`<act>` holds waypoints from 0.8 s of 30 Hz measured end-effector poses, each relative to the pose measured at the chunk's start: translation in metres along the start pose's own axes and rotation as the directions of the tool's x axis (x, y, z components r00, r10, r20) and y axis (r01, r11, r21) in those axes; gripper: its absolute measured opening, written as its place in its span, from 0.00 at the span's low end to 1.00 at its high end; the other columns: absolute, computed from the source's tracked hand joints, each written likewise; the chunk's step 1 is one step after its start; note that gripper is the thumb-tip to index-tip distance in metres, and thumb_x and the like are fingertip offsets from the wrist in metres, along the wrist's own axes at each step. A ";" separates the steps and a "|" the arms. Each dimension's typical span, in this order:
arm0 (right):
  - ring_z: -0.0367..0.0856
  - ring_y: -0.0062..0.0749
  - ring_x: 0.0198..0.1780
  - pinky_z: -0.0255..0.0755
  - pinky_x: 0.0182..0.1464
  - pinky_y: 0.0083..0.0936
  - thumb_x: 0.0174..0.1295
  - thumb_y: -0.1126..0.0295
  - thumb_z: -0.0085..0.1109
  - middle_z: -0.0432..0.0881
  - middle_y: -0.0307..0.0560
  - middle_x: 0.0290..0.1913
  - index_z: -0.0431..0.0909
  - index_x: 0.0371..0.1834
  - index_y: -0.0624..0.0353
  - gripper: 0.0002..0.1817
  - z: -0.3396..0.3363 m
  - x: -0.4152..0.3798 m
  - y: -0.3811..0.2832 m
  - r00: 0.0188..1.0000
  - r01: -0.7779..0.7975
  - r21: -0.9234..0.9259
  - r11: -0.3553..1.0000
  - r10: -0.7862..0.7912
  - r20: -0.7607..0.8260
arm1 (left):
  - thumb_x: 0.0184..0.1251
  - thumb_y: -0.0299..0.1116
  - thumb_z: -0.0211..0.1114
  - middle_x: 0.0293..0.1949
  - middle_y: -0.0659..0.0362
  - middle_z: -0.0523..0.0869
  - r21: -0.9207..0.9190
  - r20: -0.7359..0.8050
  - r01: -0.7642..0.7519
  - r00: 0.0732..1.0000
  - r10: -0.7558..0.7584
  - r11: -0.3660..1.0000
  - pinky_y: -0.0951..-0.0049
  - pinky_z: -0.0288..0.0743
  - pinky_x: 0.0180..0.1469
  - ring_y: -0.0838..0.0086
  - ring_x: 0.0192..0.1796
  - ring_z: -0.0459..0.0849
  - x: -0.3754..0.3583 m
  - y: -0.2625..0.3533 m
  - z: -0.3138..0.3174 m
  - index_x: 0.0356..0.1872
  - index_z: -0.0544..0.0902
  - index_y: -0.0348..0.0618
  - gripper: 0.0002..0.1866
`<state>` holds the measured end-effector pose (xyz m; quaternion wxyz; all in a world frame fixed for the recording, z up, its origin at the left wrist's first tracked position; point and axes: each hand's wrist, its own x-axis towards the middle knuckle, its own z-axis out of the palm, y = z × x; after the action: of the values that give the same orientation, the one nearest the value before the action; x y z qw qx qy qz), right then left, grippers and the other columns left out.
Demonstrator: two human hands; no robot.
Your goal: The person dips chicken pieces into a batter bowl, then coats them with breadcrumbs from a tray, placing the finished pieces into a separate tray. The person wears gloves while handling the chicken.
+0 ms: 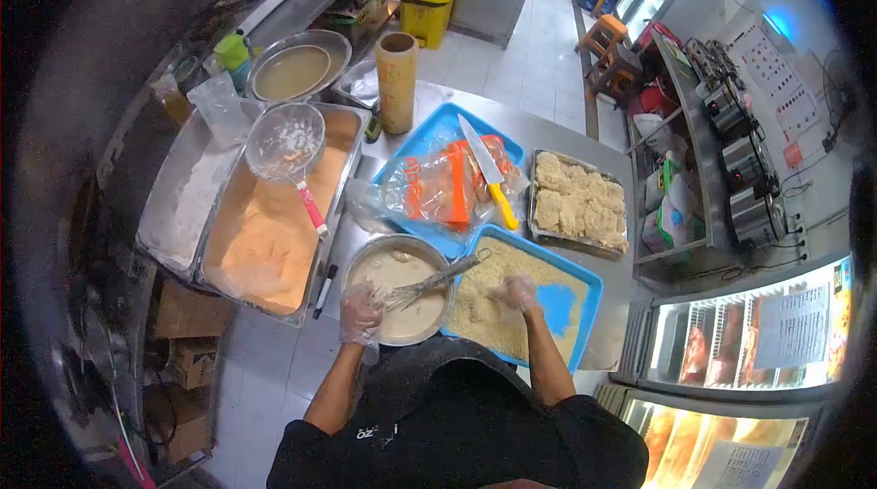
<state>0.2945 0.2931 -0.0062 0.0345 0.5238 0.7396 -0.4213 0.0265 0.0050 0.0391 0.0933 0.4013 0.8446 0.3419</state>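
My left hand (pixel 361 311), in a thin plastic glove, rests at the near rim of a round metal bowl (pixel 438 260) of pale batter. A wire whisk (pixel 438 277) lies across that bowl, its handle pointing toward the blue tray. My right hand (pixel 514 291), also gloved, presses down into the breadcrumbs on a blue tray (pixel 562 302); whether it grips a piece is hidden by crumbs.
A metal tray of breaded pieces (pixel 580 201) sits behind. A second blue tray (pixel 429 137) holds plastic bags and a yellow-handled knife (pixel 489 174). At left are a large pan of orange flour (pixel 265 233), a sieve (pixel 285 143), and a wrap roll (pixel 396 82).
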 end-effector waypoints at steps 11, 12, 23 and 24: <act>0.79 0.46 0.32 0.72 0.36 0.34 0.42 0.54 0.70 0.81 0.56 0.29 0.78 0.28 0.63 0.22 0.008 -0.006 0.016 0.906 0.401 -0.326 0.856 -0.423 0.004 | 0.49 0.40 0.66 0.44 0.49 0.81 0.118 0.031 -0.003 1.000 -0.001 0.993 0.57 0.70 0.50 0.56 0.46 0.79 -0.005 0.002 0.001 0.48 0.78 0.43 0.23; 0.79 0.47 0.31 0.72 0.36 0.34 0.43 0.55 0.70 0.81 0.56 0.28 0.78 0.29 0.63 0.21 0.001 -0.006 0.016 0.912 0.394 -0.232 0.889 -0.409 -0.016 | 0.49 0.40 0.65 0.44 0.49 0.81 0.087 0.045 0.009 0.999 -0.013 0.996 0.58 0.70 0.49 0.56 0.46 0.79 -0.003 0.002 0.000 0.48 0.78 0.43 0.23; 0.76 0.53 0.42 0.69 0.43 0.43 0.46 0.60 0.67 0.79 0.58 0.40 0.73 0.45 0.60 0.25 -0.028 -0.079 -0.022 0.658 0.484 -0.469 0.739 -0.660 -0.362 | 0.51 0.37 0.64 0.33 0.49 0.79 0.000 0.003 -0.029 1.000 0.029 1.000 0.59 0.71 0.41 0.56 0.38 0.78 -0.003 0.011 -0.007 0.42 0.79 0.41 0.17; 0.77 0.53 0.41 0.70 0.42 0.42 0.46 0.59 0.67 0.79 0.60 0.38 0.74 0.43 0.62 0.24 -0.025 -0.085 -0.025 0.607 0.445 -0.526 0.725 -0.676 -0.418 | 0.51 0.37 0.64 0.33 0.49 0.80 0.020 -0.008 -0.070 0.997 0.071 0.997 0.59 0.71 0.41 0.56 0.38 0.79 -0.001 0.002 -0.005 0.42 0.79 0.41 0.17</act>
<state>0.3220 0.2434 0.0666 -0.2330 0.3453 0.9055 -0.0806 0.0266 0.0023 0.0443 0.0735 0.4302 0.8337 0.3382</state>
